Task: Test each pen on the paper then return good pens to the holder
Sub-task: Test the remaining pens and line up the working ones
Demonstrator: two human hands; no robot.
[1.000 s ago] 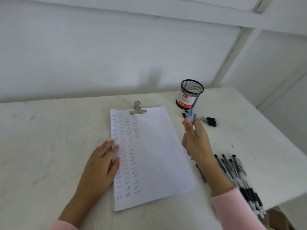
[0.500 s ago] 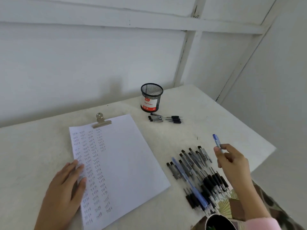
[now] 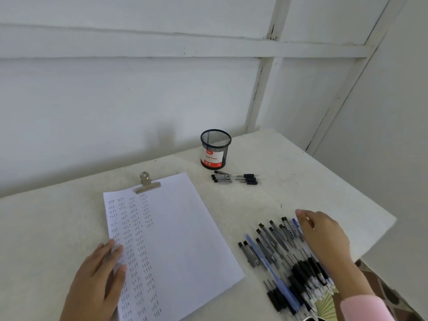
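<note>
Held right hand [image 3: 324,237] low over pile of pens [image 3: 275,249], fingers curved, could not tell whether gripping blue pen [image 3: 294,221] beneath, with holder [image 3: 215,150] well beyond and left of grip; risked mixing tested pen among untested ones.

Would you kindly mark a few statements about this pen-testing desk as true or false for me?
1. The left hand rests flat on the paper. True.
2. The mesh pen holder lies tipped on its side. False: it stands upright.
3. A few black pens lie on the table just in front of the holder. True.
4. The binder clip sits at the paper's near edge. False: it grips the far edge.
5. The right hand reaches into the holder. False: it is over the pile of pens, right of the paper.
</note>
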